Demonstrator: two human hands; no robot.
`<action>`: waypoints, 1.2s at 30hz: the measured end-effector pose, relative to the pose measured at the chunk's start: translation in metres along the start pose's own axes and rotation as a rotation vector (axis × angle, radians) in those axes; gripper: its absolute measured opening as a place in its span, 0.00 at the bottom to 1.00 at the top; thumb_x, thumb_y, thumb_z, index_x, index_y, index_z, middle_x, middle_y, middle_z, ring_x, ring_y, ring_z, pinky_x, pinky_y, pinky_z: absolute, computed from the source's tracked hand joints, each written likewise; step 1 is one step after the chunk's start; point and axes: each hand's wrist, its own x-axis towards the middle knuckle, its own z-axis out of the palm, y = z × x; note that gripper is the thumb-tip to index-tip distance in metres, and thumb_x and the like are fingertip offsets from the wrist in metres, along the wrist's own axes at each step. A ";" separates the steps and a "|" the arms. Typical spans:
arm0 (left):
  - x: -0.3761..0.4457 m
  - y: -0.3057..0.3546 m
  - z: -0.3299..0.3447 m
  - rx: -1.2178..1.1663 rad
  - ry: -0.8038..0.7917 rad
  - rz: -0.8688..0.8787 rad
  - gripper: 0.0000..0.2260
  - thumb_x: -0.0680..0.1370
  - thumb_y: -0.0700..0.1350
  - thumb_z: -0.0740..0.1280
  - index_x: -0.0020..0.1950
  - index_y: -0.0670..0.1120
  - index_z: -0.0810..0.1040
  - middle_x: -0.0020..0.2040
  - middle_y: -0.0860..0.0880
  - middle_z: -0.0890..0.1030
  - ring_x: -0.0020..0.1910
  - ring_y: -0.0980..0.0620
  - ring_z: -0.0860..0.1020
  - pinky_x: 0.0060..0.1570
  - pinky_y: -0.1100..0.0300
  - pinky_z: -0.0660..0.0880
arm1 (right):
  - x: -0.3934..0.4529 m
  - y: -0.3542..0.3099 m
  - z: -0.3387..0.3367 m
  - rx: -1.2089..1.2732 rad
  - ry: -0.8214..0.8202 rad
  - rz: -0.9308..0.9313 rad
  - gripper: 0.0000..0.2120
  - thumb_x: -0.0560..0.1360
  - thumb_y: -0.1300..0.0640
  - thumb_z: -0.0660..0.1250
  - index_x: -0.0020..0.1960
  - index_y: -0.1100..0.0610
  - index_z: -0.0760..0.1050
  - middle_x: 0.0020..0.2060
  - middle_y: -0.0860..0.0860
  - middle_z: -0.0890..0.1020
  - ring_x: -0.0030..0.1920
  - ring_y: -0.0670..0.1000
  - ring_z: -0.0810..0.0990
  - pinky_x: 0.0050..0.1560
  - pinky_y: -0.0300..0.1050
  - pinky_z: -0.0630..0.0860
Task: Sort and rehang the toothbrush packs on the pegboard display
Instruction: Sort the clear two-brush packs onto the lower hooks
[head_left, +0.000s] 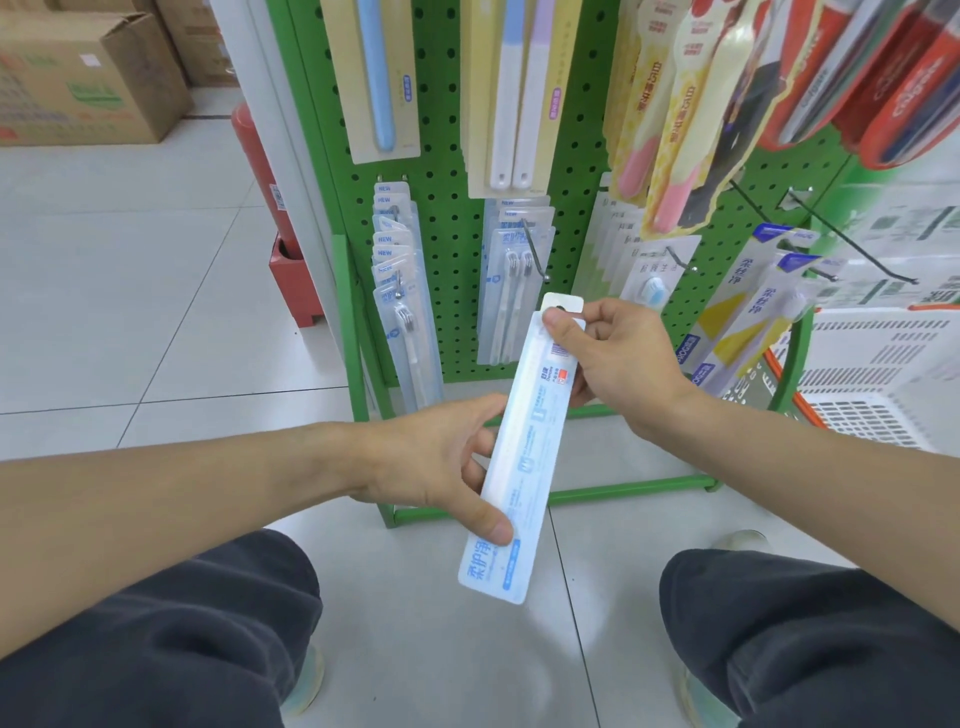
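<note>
Both hands hold one long toothbrush pack slantwise in front of the green pegboard display.

The perforated green metal pegboard (447, 218) stands on a tube frame over pale glossy floor tiles (130, 291), its wire hooks carrying clear blister packs (400, 291) at lower left, cream-backed packs above and yellow-and-white packs (748, 317) at right; a white slatted plastic basket (883, 374) sits just beside it. The slim, flat, white-and-blue toothbrush pack (519, 457) tilts from lower left to upper right, clear of every hook. The left hand (436, 462) grips its lower half, thumb pressed on the printed face, fingers curled behind. The right hand (618, 358) pinches the top just under the white hang tab (562, 304), thumb in front.
</note>
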 end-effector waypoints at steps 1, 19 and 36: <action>0.000 -0.002 0.002 0.006 0.022 -0.001 0.39 0.70 0.28 0.76 0.72 0.53 0.64 0.62 0.45 0.83 0.55 0.43 0.85 0.50 0.44 0.83 | -0.001 -0.001 -0.001 0.002 -0.008 0.009 0.12 0.80 0.53 0.71 0.49 0.62 0.74 0.30 0.53 0.85 0.30 0.54 0.85 0.28 0.48 0.81; -0.001 -0.002 0.005 0.000 0.003 -0.043 0.33 0.69 0.29 0.77 0.67 0.52 0.69 0.50 0.45 0.87 0.50 0.44 0.85 0.42 0.56 0.82 | -0.010 -0.003 -0.009 -0.017 -0.145 0.187 0.13 0.83 0.57 0.66 0.63 0.62 0.68 0.29 0.55 0.84 0.25 0.56 0.82 0.24 0.45 0.78; 0.004 0.006 -0.010 0.108 0.539 0.047 0.22 0.68 0.55 0.74 0.45 0.36 0.80 0.35 0.44 0.86 0.29 0.50 0.82 0.29 0.59 0.80 | -0.033 -0.009 0.005 -0.043 -0.624 0.228 0.10 0.85 0.53 0.61 0.55 0.60 0.75 0.41 0.66 0.85 0.35 0.61 0.86 0.37 0.50 0.83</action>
